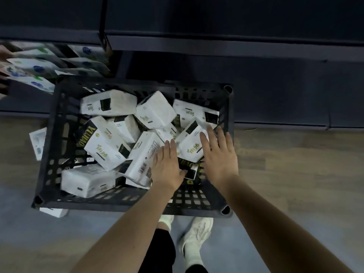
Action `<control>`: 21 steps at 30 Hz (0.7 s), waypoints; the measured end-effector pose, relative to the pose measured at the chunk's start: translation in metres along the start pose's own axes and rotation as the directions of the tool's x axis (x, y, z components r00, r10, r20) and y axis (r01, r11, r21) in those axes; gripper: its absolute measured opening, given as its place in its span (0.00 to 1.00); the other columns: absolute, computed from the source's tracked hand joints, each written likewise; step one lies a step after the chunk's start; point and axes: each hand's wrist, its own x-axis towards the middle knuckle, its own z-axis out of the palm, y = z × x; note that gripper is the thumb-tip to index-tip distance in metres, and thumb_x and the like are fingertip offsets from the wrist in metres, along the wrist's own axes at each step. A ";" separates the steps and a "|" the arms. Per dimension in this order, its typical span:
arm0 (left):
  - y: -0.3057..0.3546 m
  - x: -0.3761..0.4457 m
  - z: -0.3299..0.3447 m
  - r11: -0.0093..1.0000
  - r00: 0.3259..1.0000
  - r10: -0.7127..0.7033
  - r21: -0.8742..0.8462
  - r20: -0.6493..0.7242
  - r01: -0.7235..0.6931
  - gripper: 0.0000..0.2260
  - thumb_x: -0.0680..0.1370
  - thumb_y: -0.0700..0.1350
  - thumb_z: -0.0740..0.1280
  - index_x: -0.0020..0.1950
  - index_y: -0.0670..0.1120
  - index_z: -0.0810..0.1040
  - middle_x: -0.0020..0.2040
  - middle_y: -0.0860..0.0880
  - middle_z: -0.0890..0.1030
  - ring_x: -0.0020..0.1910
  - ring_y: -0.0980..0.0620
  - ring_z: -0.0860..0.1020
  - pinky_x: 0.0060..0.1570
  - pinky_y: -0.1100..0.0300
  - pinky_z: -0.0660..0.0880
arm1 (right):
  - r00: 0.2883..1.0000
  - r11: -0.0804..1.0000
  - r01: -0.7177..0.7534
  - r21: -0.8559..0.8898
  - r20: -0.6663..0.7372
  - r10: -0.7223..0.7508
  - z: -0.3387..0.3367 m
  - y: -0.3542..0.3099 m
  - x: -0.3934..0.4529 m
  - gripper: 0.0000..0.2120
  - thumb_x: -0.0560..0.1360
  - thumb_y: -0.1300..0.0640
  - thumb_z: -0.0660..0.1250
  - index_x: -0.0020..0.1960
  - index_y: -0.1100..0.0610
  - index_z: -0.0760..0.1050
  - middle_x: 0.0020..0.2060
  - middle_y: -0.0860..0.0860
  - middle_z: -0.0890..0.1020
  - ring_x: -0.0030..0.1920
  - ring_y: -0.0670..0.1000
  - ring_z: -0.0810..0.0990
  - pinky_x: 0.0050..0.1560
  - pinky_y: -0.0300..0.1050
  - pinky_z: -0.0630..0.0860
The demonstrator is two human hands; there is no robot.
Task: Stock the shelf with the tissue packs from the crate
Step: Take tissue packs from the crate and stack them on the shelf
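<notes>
Both hands, left [167, 166] and right [218, 156], reach with released fingers [204, 138] for a white plastic-wrapped tissue pack [192, 147] near the black slatted plastic crate's [137, 201] right wall, flanking it, likely for lifting

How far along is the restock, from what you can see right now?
Done: nothing visible; the dark shelf above the crate shows no white packs. In hand: left hand and right hand reach, fingers straight, for one pack. Left: about ten packs in the crate, two on the floor.
</notes>
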 end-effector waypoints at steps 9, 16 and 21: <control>0.011 0.029 0.031 0.994 0.994 -0.046 -0.108 -0.095 0.035 0.51 0.71 0.62 0.69 0.76 0.41 0.38 0.77 0.43 0.47 0.76 0.47 0.48 0.73 0.54 0.44 | 0.996 0.995 -0.030 -0.091 -0.085 0.022 0.024 -0.005 0.008 0.33 0.78 0.50 0.56 0.77 0.60 0.46 0.76 0.59 0.46 0.76 0.60 0.45 0.67 0.62 0.30; 0.022 0.037 0.050 0.979 0.970 -0.117 -0.190 -0.213 0.077 0.54 0.66 0.61 0.74 0.76 0.38 0.44 0.74 0.40 0.58 0.73 0.43 0.58 0.72 0.51 0.54 | 0.992 0.991 -0.026 -0.133 -0.129 0.009 0.031 -0.005 0.009 0.32 0.77 0.50 0.59 0.76 0.59 0.52 0.76 0.59 0.53 0.75 0.60 0.49 0.68 0.63 0.34; 0.021 0.038 0.042 0.982 0.969 -0.103 -0.180 -0.226 0.063 0.52 0.65 0.58 0.76 0.76 0.38 0.49 0.70 0.41 0.64 0.69 0.42 0.63 0.68 0.50 0.60 | 0.974 0.998 -0.037 -0.059 -0.227 0.023 0.038 -0.005 0.011 0.30 0.70 0.53 0.66 0.70 0.61 0.67 0.71 0.60 0.66 0.72 0.60 0.61 0.71 0.61 0.43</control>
